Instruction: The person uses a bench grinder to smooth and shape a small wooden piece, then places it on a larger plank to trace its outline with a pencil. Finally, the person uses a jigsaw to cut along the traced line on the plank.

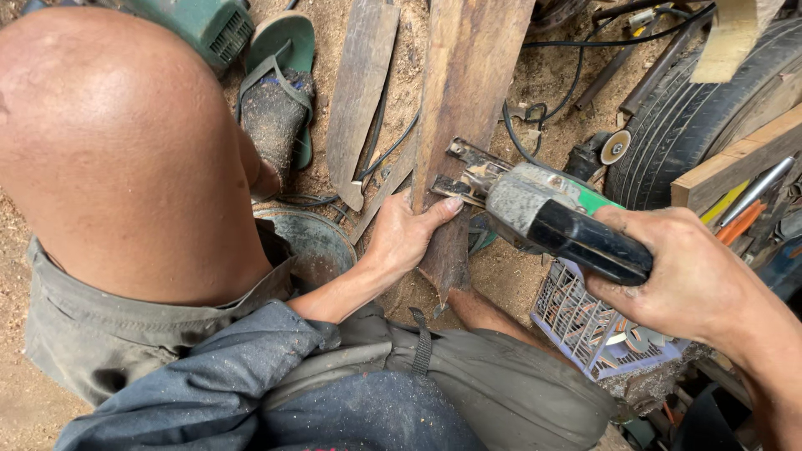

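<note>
Looking down from the head camera, I see my left hand (409, 238) wrapped around the lower part of a long, weathered brown wooden plank (464, 108), fingers curled behind it and thumb laid across its front face. The plank runs from the top of the view down between my knees, its ragged lower end just below that hand.

My right hand (681, 276) is closed fully around the black handle of a dusty grey-and-green handheld power tool (535, 205). The tool's metal front end touches the plank's right edge, just above my left thumb.

My bare left knee (125, 142) fills the upper left; beyond it my foot sits in a green sandal (280, 79) on sawdust-covered ground (21, 276). A 2nd, narrower grey board (359, 92) lies just left of the plank. Black cables (576, 63) trail across the dirt. A black rubber tyre (693, 117) stands at the right, and a lilac plastic crate (576, 321) holding discs sits under my right hand.
</note>
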